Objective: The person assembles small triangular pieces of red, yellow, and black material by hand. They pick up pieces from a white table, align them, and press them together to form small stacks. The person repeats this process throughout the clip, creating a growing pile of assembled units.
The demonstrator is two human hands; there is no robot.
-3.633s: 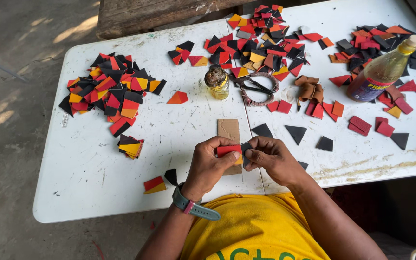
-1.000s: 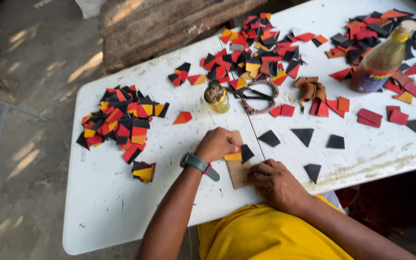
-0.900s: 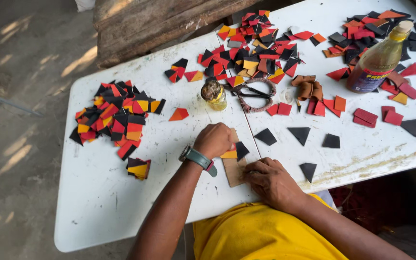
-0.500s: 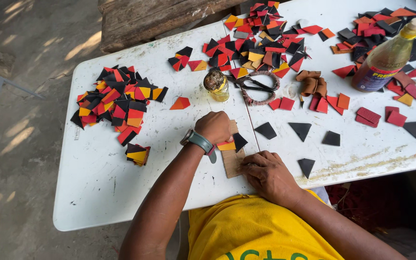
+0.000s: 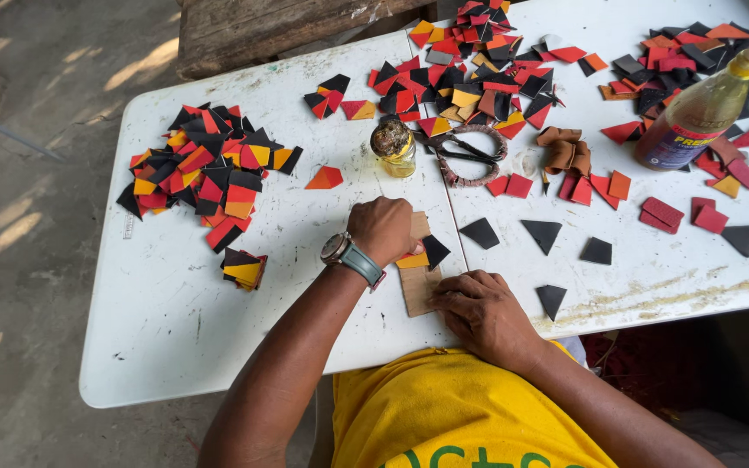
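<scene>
Both hands have come down off the small piece they pinched together a few seconds back, and now they press flat on the work. From the head camera: left hand [image 5: 383, 229], wristwatch [image 5: 353, 256] on it, sits curled over the top of the brown cardboard strip [image 5: 415, 286], its fingers [image 5: 409, 247] bent down onto a yellow-and-black triangle piece [image 5: 422, 256] that peeks out just beyond the fingertips. Pressing rather than gripping, by the look of it. Right hand [image 5: 478, 314] lies at the strip's lower end, fingers [image 5: 452, 290] curled and resting on the cardboard edge, nothing clasped that I can see. Past the right fingers, loose black triangles [image 5: 541, 234] dot the white counter [image 5: 175, 321]. Beyond the left fingers stands a small glue jar [image 5: 394, 147], scissors [image 5: 470, 154] just beside it. Far off to the left side, a heap of red, black and yellow pieces [image 5: 205, 178]; far right, an amber bottle [image 5: 700, 108].
</scene>
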